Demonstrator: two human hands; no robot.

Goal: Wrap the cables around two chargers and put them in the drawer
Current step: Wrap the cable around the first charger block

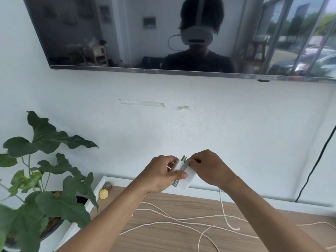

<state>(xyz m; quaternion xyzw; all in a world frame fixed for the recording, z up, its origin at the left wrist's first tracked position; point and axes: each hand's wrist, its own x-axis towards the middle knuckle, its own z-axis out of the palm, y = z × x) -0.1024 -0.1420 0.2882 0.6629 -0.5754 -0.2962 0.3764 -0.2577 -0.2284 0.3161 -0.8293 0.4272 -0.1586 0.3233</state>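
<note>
Below the wall-mounted dark television screen [127,33], over the wood-grain cabinet top [181,206] with the leafy green potted plant [45,179] at its left end, you are holding the white, block-shaped charger [183,174] up in the air with both hands, well clear of the surface. Your left hand [160,176] is closed around the block, thumb pressed across the grey turns already laid on it; keep that thumb down so the coils do not spring loose. Your right hand [209,168] is pinched shut on the grey cable [220,194] at the block's top edge, the slack hanging from it. Feed each turn snug beside the last, without crossing. The thin cream cords [181,218] sprawl loose on the wood beneath, so lift the slack clear before it tangles with them. No drawer is in view.
</note>
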